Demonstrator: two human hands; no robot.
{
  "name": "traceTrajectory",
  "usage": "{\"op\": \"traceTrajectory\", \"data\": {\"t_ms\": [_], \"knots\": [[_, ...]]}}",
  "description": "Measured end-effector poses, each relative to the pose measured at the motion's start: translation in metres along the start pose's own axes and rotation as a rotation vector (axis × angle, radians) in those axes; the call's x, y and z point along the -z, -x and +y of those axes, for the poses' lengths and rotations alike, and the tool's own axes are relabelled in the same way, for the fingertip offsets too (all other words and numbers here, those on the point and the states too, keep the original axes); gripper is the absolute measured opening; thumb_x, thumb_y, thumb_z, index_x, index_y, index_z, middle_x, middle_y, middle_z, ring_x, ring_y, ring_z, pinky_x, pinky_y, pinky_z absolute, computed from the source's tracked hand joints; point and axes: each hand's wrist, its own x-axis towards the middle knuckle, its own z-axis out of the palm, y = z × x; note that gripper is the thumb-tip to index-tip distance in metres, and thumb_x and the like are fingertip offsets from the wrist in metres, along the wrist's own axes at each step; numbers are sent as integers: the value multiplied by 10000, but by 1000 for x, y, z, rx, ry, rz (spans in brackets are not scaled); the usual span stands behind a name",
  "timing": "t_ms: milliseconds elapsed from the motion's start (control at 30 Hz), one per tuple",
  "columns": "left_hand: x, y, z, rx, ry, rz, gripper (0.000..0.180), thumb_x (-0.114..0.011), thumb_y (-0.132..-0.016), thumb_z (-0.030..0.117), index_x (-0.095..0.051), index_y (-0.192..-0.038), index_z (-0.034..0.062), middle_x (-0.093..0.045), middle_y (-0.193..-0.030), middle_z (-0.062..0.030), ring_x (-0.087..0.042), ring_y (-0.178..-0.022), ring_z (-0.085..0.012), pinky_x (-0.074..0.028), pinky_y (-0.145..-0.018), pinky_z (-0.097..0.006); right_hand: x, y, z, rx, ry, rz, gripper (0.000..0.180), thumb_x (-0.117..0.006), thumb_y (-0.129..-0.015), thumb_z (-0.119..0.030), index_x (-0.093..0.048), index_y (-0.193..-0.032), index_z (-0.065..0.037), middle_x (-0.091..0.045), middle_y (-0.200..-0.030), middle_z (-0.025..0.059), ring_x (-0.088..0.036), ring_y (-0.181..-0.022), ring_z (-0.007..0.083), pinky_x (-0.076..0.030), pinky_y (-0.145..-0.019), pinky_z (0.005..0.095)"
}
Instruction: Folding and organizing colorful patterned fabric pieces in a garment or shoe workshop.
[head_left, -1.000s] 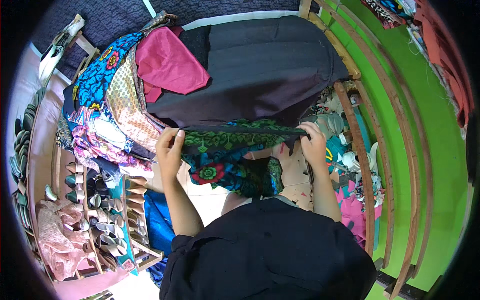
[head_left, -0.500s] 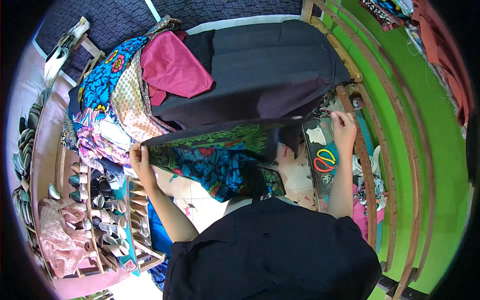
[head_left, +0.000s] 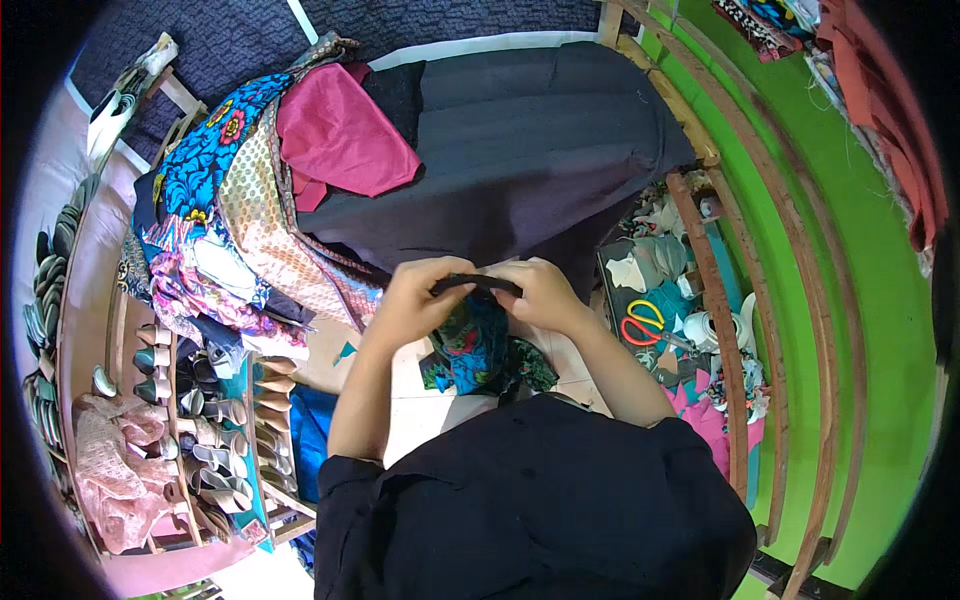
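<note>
My left hand (head_left: 422,297) and right hand (head_left: 543,293) pinch the black band (head_left: 478,282) of a floral cloth (head_left: 470,365), close together. The cloth hangs below, before my body. I judge it light, soft and floppy, best held by that band. Beyond stands a black-draped table (head_left: 530,120); red-and-yellow-handled scissors (head_left: 641,322) lie to the right.

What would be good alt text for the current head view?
A person's left hand and right hand, close together, pinch the black edge of a dark floral fabric. Pink cloth lies on black cloth beyond; red-and-yellow-handled scissors lie at right, racked shoes at left.
</note>
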Motion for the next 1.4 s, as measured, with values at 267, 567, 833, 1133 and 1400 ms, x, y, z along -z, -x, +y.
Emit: {"op": "traceTrajectory", "data": {"t_ms": [267, 567, 833, 1133, 1400], "knots": [[89, 16, -10, 61, -174, 420, 216, -575, -689, -78, -613, -882, 11, -542, -662, 11, -446, -543, -46, -347, -492, -197, 8, 23, 71, -298, 13, 63, 238, -567, -704, -49, -626, -932, -85, -615, -804, 160, -594, -714, 330, -461, -659, 380], [132, 21, -35, 145, -84, 804, 151, -609, -799, 94, -610, -900, -19, -505, -647, 38, -389, -539, -18, -286, -462, -172, 107, 7, 44, -84, 83, 216, 290, -464, -693, 56, -535, -971, 10, -581, -981, 153, -563, -924, 264, -415, -810, 305], [159, 23, -46, 84, -158, 864, 160, -621, -812, 145, -617, -832, -13, -551, -705, 33, -439, -643, -34, -349, -588, -174, 99, 18, 39, -168, -704, 182, 608, -714, -622, -84, -386, -1133, -104, -470, -959, 17, -463, -878, 99, -358, -792, 210], [149, 43, -82, 240, -165, 827, 204, -599, -826, 178, -620, -837, -25, -557, -705, 18, -445, -645, -46, -356, -599, -186, 88, 22, 45, -380, -1062, 192, 281, -525, -865, -336, -553, -774, -71, -568, -710, 8, -529, -607, 65, -405, -541, 191], [127, 56, -95, 313, -128, 825, 182, -595, -820, 155, -603, -773, -21, -518, -655, 33, -417, -606, -44, -331, -548, -192, 78, 26, 41, -251, -1056, 213, 382, -548, -836, -398, -399, -627, -115, -443, -568, -38, -435, -481, 34, -351, -438, 190]]}}
